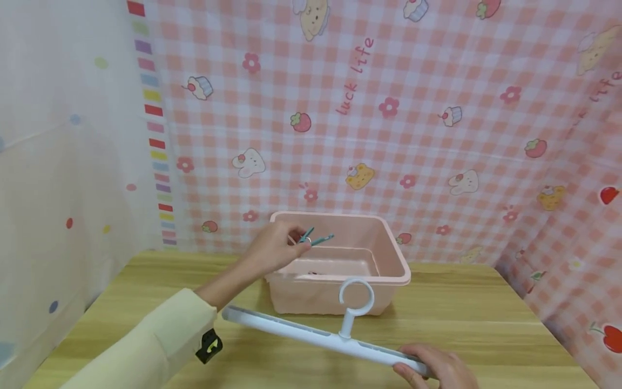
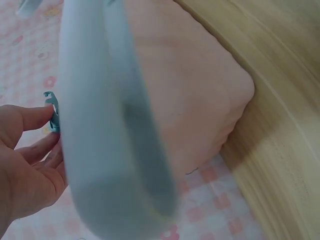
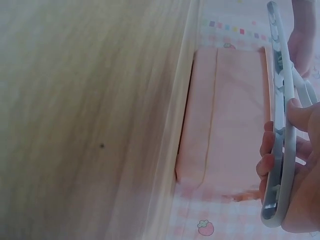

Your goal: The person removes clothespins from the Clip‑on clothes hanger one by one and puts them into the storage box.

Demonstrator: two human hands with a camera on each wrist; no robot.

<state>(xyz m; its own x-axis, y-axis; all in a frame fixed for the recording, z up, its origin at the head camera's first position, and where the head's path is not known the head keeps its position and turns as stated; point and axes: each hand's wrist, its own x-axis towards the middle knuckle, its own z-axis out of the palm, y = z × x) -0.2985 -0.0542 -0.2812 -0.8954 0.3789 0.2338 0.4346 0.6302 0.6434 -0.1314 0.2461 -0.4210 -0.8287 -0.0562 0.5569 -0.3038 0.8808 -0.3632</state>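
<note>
My left hand (image 1: 278, 247) pinches a small teal clothespin (image 1: 323, 239) between thumb and fingers, over the left part of a pink plastic basin (image 1: 320, 296). A round metal spring shows at the clothespin's middle. In the left wrist view, the clothespin (image 2: 55, 116) sits at the fingertips, partly hidden by the hanger. Lower right in the head view, my right hand (image 1: 437, 367) grips one end of a pale blue bar-shaped hanger (image 1: 291, 326). Its round hook (image 1: 371, 297) points up in front of the basin. The right wrist view shows thumb and fingers around the bar (image 3: 286, 125).
The basin stands on a wood-grain table (image 1: 457, 313) near its back edge. A small dark reddish thing (image 1: 313, 273) shows inside it, too little to identify. Behind hangs a pink checked cloth (image 1: 311, 162); white dotted cloth (image 1: 63, 162) covers the left side.
</note>
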